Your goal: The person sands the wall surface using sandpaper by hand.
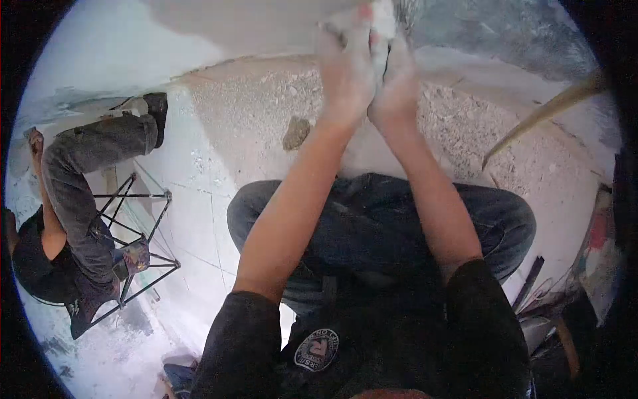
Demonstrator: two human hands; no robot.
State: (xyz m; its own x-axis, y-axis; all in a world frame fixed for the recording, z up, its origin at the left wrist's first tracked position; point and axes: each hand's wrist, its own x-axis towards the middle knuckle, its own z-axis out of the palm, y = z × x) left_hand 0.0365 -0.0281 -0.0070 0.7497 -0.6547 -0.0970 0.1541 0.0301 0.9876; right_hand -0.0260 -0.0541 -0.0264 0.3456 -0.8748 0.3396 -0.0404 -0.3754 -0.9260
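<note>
At the top of the view both arms reach forward to the wall (pixel 259 26), hands close together and coated in pale dust. My left hand (pixel 347 80) and my right hand (pixel 399 83) look closed around a whitish object (pixel 383 16) with reddish spots near it. Blur and dust hide its kind. Below the hands, crumbled rubble (pixel 458 126) lies along the foot of the wall. A brownish lump (pixel 296 133) sits on the floor to the left of my left wrist.
At the left, another person in dark trousers (pixel 100 143) sits by a folding stool frame (pixel 136 233). A long wooden-looking stick (pixel 545 113) slants in from the right. Bags and tools (pixel 545 326) lie at the lower right. My bent knees (pixel 379 213) are below my forearms.
</note>
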